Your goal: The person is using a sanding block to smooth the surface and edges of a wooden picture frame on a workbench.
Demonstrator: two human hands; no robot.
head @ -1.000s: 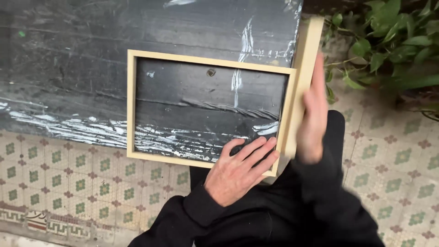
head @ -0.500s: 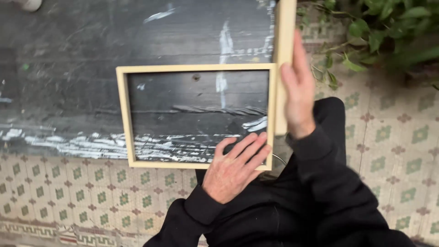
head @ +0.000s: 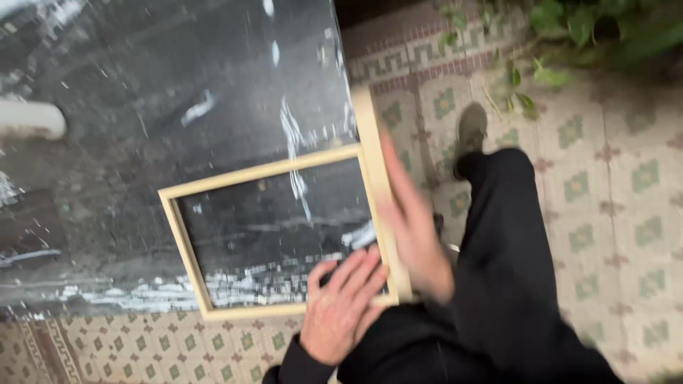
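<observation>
View from the head, looking down. A pale wooden frame (head: pixel 186 187) lies flat on a dark table (head: pixel 142 85) whose black top is streaked with white; the frame sits near the table's front edge, and the dark top shows through its opening. The left hand (head: pixel 345 309) rests palm down on the frame's lower right corner, fingers spread and extended across the bottom bar and into the opening; it is open and grips nothing. The right hand (head: pixel 413 227), blurred, lies flat and open along the outside of the frame's right bar (head: pixel 370 135), fingers straight and together, pressed to the wood; whether it has any hold on the bar cannot be told. This right bar runs past the frame's top corner. Both sleeves are black. Below the table, a tiled floor (head: pixel 612 185) with green and red patterns; a dark trouser leg (head: pixel 512 270) and a shoe (head: pixel 469 131) stand on it. Green leaves (head: pixel 583 28) at the upper right.
</observation>
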